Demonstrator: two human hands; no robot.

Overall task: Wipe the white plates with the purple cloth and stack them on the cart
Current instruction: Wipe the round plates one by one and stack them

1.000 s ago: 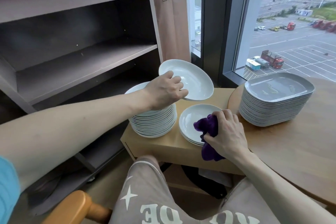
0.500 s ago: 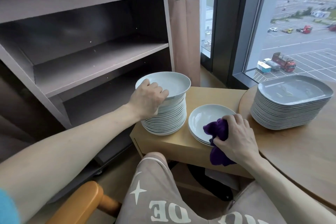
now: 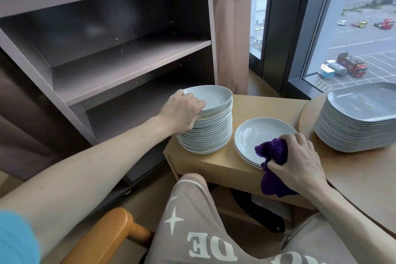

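Note:
A tall stack of white round plates [image 3: 209, 133] stands on the left part of a low wooden cart [image 3: 265, 105]. My left hand [image 3: 182, 111] grips the near-left rim of the top plate [image 3: 212, 97], which lies on the stack. To the right, a short pile of white plates [image 3: 257, 133] sits on the cart. My right hand [image 3: 300, 163] clutches a bunched purple cloth [image 3: 272, 152] at that pile's near-right rim; part of the cloth hangs below the cart's edge.
A dark brown shelf unit [image 3: 120, 58] stands left of the cart. On the round wooden table [image 3: 353, 176] at right sits a tall stack of grey squarish plates [image 3: 360, 120]. A wooden chair arm [image 3: 102, 236] and my knees are below. Windows lie behind.
My left hand carried a plate from above the cart down and left onto the tall stack, where it now lies. The right hand with the cloth stayed at the short pile.

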